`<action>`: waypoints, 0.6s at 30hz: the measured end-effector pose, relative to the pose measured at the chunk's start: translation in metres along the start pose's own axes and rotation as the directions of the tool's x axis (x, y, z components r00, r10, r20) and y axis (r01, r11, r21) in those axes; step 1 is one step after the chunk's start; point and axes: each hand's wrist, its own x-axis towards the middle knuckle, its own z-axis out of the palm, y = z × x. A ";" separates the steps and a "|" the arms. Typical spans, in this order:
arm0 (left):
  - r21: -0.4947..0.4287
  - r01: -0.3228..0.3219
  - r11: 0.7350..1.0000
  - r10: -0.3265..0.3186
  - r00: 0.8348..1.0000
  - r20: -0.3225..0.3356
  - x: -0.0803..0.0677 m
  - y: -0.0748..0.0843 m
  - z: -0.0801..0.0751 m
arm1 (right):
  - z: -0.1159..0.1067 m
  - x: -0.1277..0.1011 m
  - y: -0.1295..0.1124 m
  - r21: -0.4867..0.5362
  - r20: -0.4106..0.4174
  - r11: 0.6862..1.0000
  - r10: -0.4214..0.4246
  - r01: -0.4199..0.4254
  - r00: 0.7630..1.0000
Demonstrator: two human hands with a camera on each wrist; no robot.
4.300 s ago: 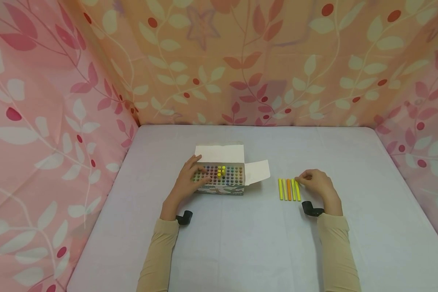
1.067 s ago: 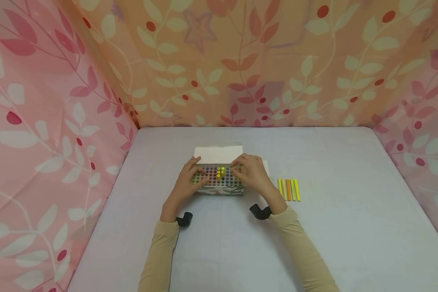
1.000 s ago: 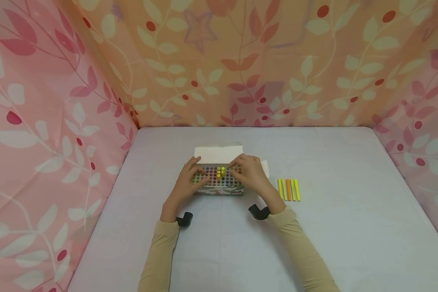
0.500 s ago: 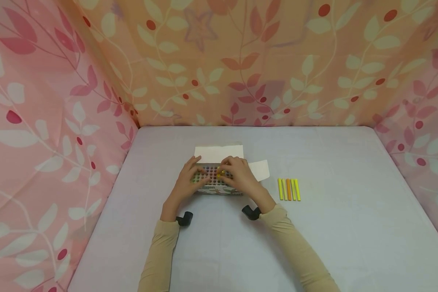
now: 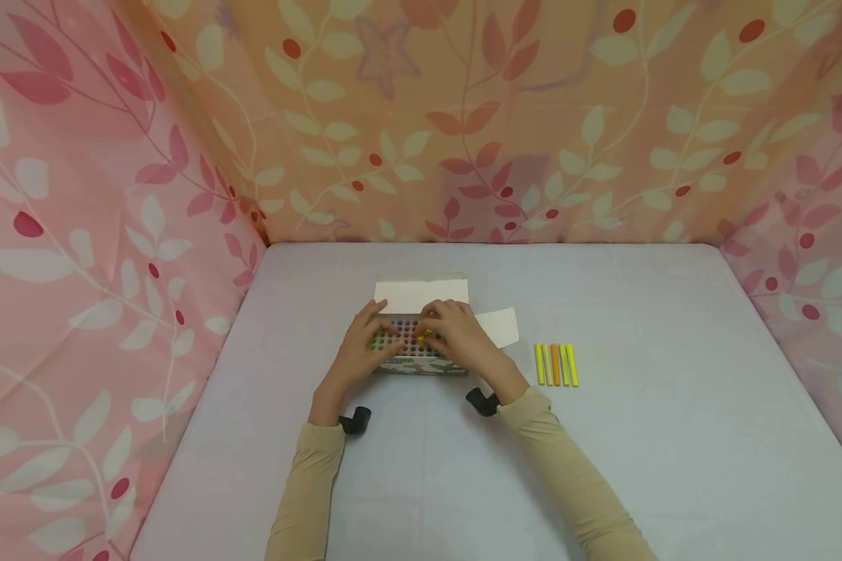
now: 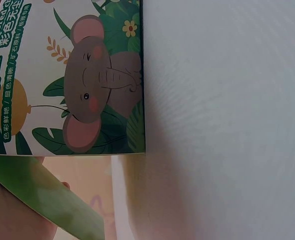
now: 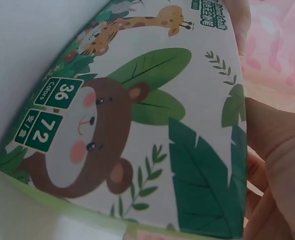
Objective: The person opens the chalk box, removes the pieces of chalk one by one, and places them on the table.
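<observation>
On the grey bench (image 5: pixel 603 467), the right hand (image 5: pixel 456 336) has left the loose sticks (image 5: pixel 555 364) at 3 o'clock and now covers the crayon box (image 5: pixel 421 343), fingers curled among its yellow tips. Whether its grip has closed on one I cannot tell. The left hand (image 5: pixel 360 349) stays, fingers relaxed, on the box's 9 o'clock side.

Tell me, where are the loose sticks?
In the head view, the sticks lie in a row on the table, right of the box and the right hand.

Box centre, sticks to its right.
I see both hands (image 5: pixel 421 343) on the box (image 5: pixel 421 360), sticks (image 5: pixel 556 364) lying right of it on the worktop (image 5: pixel 603 467).
</observation>
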 end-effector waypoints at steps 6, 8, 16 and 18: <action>-0.003 0.007 1.000 -0.007 1.000 -0.003 0.000 -0.001 0.000 | 0.000 0.001 0.001 0.015 0.012 1.000 -0.017 0.016 1.000; 0.000 0.003 1.000 -0.003 1.000 -0.004 0.001 -0.001 0.000 | -0.001 0.001 0.001 0.020 0.012 1.000 -0.021 0.020 1.000; 0.002 -0.003 1.000 0.003 1.000 -0.006 0.001 -0.001 0.001 | -0.004 0.002 -0.001 0.034 0.012 0.999 -0.026 0.025 1.000; 0.005 -0.002 1.000 0.002 1.000 -0.007 0.001 -0.002 0.001 | -0.004 0.002 -0.001 0.040 0.011 0.999 -0.020 0.020 1.000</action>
